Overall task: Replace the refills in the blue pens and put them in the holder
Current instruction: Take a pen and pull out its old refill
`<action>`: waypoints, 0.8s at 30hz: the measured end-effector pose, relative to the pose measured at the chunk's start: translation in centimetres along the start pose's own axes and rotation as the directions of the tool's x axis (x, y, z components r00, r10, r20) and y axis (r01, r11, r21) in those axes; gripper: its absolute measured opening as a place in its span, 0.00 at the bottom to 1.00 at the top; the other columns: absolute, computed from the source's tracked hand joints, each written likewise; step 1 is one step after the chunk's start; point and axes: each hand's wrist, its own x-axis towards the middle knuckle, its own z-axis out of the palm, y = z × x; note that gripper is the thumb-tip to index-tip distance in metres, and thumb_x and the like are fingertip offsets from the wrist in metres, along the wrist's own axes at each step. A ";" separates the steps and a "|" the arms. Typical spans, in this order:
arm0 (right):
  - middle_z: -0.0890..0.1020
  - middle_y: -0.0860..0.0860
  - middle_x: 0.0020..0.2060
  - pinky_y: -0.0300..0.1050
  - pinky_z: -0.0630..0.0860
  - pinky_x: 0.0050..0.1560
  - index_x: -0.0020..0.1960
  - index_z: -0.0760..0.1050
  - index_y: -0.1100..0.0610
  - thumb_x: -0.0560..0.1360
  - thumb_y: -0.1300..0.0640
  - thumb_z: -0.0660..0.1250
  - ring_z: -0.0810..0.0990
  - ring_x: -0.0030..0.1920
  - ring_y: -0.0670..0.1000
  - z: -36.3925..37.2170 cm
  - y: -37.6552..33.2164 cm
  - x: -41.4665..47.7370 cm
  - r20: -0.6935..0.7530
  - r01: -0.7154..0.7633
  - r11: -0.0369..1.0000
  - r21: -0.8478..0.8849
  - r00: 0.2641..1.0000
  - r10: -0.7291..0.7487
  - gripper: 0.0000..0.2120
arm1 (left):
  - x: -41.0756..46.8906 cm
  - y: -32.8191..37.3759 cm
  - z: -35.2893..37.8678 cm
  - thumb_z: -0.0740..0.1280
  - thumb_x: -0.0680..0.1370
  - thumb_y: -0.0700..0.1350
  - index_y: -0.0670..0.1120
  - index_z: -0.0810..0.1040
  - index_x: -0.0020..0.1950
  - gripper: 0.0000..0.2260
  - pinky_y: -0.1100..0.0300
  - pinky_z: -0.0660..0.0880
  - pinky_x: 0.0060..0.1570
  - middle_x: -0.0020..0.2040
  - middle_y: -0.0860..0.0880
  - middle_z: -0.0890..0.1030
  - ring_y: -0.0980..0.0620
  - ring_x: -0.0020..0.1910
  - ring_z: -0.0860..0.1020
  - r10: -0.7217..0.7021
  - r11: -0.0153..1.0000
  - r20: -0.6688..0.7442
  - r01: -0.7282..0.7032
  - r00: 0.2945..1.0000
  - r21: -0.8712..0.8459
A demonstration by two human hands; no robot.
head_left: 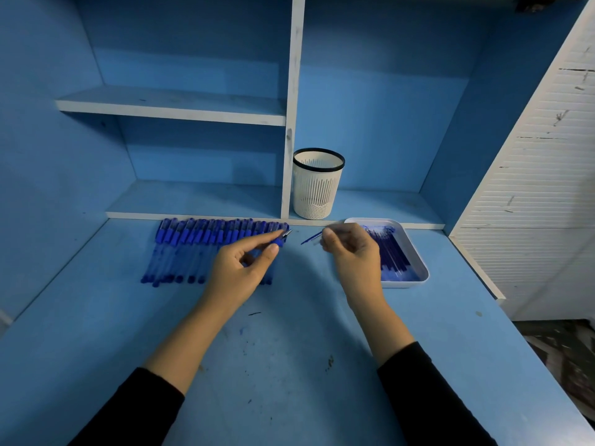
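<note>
Pinched one blue pen (277,242) in curled fingers of the left hand (238,272), front-left of the holder (318,185). Pinched a thin refill (309,238) in the right hand (351,255), directly before the holder. Judged early: no pen seen inside, long pen row (193,243) left, refill tray (404,283) right.

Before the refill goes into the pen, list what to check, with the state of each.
1. Left hand grips pen: ok.
2. Right hand pinches refill: ok.
3. Refill meets pen: not ok, a gap lies between them.
4. That pen emptied: cannot tell.
5. Holder upright, mouth open: ok.
6. Tray holds spare refills: ok.
</note>
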 end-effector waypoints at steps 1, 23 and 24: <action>0.83 0.50 0.36 0.45 0.80 0.47 0.44 0.79 0.54 0.74 0.60 0.71 0.82 0.39 0.49 0.2 0.3 0.0 0.043 -0.022 0.996 -0.081 0.999 0.026 0.02 | 0.1 -0.1 -0.1 0.69 0.79 0.45 0.58 0.82 0.58 0.11 0.65 0.67 0.31 0.27 0.57 0.72 0.56 0.29 0.66 0.005 1.000 -0.006 -0.005 1.000 0.013; 0.83 0.54 0.36 0.40 0.79 0.42 0.48 0.80 0.60 0.75 0.54 0.70 0.80 0.35 0.46 0.8 -0.6 -0.9 0.381 -0.087 0.991 -0.105 0.917 0.121 0.09 | -0.1 -0.8 -0.5 0.74 0.74 0.42 0.50 0.85 0.55 0.10 0.76 0.72 0.50 0.48 0.60 0.84 0.67 0.49 0.80 0.136 0.948 0.015 -0.135 0.991 0.287; 0.82 0.54 0.34 0.41 0.78 0.40 0.46 0.80 0.61 0.75 0.54 0.70 0.79 0.34 0.46 1.0 -0.5 -0.9 0.385 -0.064 0.990 -0.122 0.917 0.106 0.09 | -0.1 -0.7 -0.5 0.74 0.74 0.42 0.49 0.85 0.55 0.10 0.76 0.72 0.49 0.47 0.60 0.84 0.68 0.49 0.80 0.149 0.944 0.022 -0.149 0.989 0.295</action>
